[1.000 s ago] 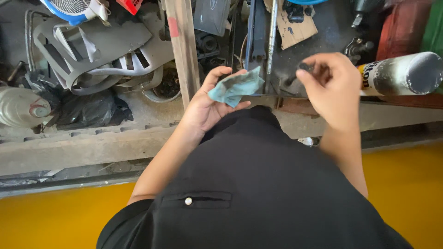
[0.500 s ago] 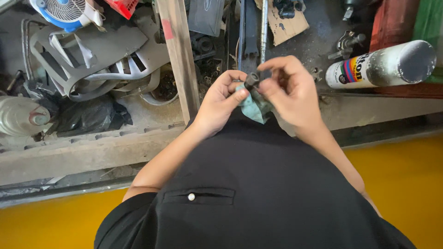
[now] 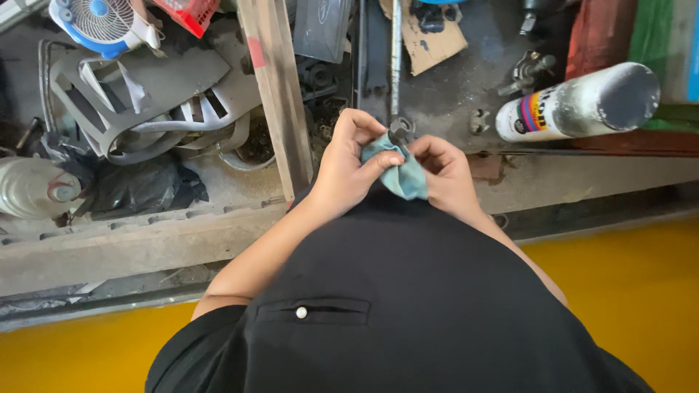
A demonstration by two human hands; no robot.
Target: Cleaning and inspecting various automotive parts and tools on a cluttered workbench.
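Cluttered and grimy, the counter (image 3: 451,102) stretches across the top of your view, with a yellow floor (image 3: 626,291) beneath you. Your left hand (image 3: 349,171) and right hand (image 3: 448,175) meet just above your black shirt (image 3: 408,291), both pinching a blue-green cloth (image 3: 400,171) wrapped around a small dark metal part (image 3: 400,131), which peeks out at the top between your fingertips. A spray can (image 3: 575,102) lies on its side well to the right. A wooden plank (image 3: 277,87) runs up the counter beside your left hand, with grey plastic panels (image 3: 153,102) and a small blue-and-white fan (image 3: 102,22) further left.
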